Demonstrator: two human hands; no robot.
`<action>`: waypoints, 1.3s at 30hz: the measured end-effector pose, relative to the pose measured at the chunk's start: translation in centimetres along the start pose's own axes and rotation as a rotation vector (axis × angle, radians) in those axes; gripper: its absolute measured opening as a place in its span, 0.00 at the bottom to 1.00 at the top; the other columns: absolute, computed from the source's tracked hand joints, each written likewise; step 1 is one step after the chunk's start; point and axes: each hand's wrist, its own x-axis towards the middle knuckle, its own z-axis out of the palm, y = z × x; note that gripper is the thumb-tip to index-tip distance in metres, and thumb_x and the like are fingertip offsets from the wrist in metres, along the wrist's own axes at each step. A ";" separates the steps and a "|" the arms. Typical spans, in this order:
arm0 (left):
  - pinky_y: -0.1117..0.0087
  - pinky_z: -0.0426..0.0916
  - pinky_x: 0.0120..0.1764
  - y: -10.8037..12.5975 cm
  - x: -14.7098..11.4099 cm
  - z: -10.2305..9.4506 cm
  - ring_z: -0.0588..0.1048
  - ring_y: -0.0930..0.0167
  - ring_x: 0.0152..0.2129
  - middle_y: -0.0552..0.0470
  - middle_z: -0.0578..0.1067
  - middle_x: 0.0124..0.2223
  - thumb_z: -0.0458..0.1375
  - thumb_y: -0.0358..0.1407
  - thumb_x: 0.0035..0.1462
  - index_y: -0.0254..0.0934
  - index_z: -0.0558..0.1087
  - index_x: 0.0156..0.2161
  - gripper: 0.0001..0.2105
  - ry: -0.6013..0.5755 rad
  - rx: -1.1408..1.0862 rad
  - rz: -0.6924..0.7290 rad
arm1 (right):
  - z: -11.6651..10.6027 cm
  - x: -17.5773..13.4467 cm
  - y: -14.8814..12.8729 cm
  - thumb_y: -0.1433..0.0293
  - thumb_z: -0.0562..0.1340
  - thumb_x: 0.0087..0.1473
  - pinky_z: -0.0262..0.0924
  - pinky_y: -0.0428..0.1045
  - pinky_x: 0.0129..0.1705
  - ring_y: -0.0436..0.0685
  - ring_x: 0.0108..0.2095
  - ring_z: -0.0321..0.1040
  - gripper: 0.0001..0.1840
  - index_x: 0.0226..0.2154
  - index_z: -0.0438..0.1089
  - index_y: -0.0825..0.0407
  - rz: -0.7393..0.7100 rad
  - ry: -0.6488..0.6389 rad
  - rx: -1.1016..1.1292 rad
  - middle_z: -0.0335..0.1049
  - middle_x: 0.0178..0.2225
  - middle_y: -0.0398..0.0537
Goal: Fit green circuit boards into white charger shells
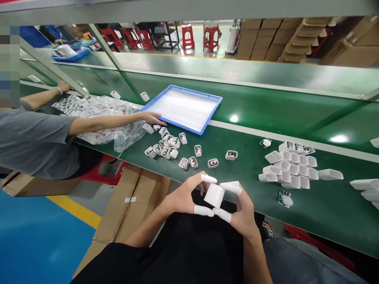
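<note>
On the green table (328, 209), many things lie around. To the right is a cluster of white sleeves (293, 169), with one small circuit board (285, 198) on the near side of it. Ahead and to the left, a group of filled cases (166, 144) stands between the person's hands and the blue tray (211, 116). A co-worker's hand (152, 117) reaches to the tray's near left side, and that arm passes over a plastic bag (130, 136) with white parts.

The left hand (185, 195) and the right hand (247, 215) are raised in front of the table edge, facing each other, with index fingers above and thumbs below. White covers are on these fingers and thumbs.

The white case (214, 195) is in the middle between both hands, somewhat tilted. The fingers of each hand are partly open, about as wide as the case, and their tips hold it together at its upper and lower edges
</note>
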 end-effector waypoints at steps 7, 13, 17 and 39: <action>0.61 0.83 0.49 -1.2 -2.2 1.2 0.84 0.62 0.41 0.45 0.83 0.46 0.84 0.48 0.47 0.38 0.82 0.53 0.32 0.200 -0.154 0.036 | 2.0 -0.2 0.9 0.51 0.78 0.60 0.78 0.59 0.58 0.66 0.54 0.81 0.32 0.62 0.78 0.44 0.045 -0.036 0.254 0.81 0.54 0.55; 0.64 0.83 0.44 -1.3 -4.6 2.2 0.83 0.65 0.36 0.48 0.83 0.40 0.86 0.46 0.41 0.35 0.82 0.47 0.31 0.360 -0.211 0.086 | 2.9 0.6 -0.1 0.49 0.76 0.62 0.77 0.57 0.56 0.63 0.49 0.80 0.30 0.61 0.79 0.42 0.037 -0.148 0.236 0.80 0.49 0.51; 0.65 0.81 0.40 -1.4 -5.9 2.5 0.80 0.67 0.33 0.49 0.81 0.37 0.86 0.49 0.37 0.35 0.81 0.43 0.32 0.445 -0.189 0.088 | 3.9 1.1 -1.3 0.49 0.77 0.60 0.76 0.56 0.50 0.62 0.46 0.78 0.27 0.56 0.81 0.42 0.030 -0.202 0.264 0.80 0.46 0.49; 0.59 0.87 0.45 -0.6 -2.1 3.1 0.88 0.61 0.38 0.47 0.87 0.43 0.86 0.46 0.45 0.40 0.76 0.44 0.29 0.724 -0.750 -0.072 | 8.1 6.6 -2.4 0.34 0.72 0.58 0.65 0.52 0.34 0.55 0.31 0.62 0.34 0.43 0.83 0.47 0.376 -0.077 0.465 0.70 0.32 0.44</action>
